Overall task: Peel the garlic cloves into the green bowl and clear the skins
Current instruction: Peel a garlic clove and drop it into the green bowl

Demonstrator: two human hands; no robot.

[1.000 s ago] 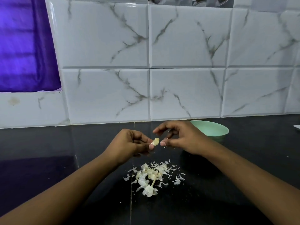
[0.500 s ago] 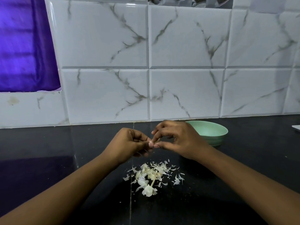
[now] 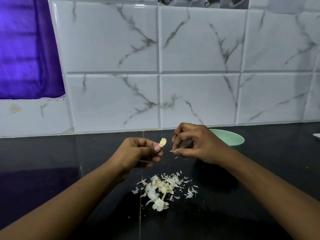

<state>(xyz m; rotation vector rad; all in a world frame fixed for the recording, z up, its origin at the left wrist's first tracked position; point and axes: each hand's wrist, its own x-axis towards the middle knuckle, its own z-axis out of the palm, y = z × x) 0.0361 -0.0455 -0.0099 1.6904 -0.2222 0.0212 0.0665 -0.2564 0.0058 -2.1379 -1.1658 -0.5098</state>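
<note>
My left hand (image 3: 138,151) pinches a pale garlic clove (image 3: 162,142) between thumb and fingertips, holding it above the black counter. A short gap to the right, my right hand (image 3: 195,144) has curled fingers and pinches a thin sliver of skin (image 3: 171,151) at its fingertips. The green bowl (image 3: 232,137) stands just behind my right hand, partly hidden by it; its inside is not visible. A pile of white garlic skins (image 3: 162,189) with a stem piece lies on the counter below both hands.
The black counter (image 3: 52,161) runs back to a white marble-tiled wall (image 3: 199,101). A purple curtain (image 3: 26,49) hangs at the upper left. A white object's corner (image 3: 316,135) shows at the right edge.
The hands met at the clove half a second ago and have now drawn apart. The right hand came away with a sliver of skin; the left keeps the clove.
</note>
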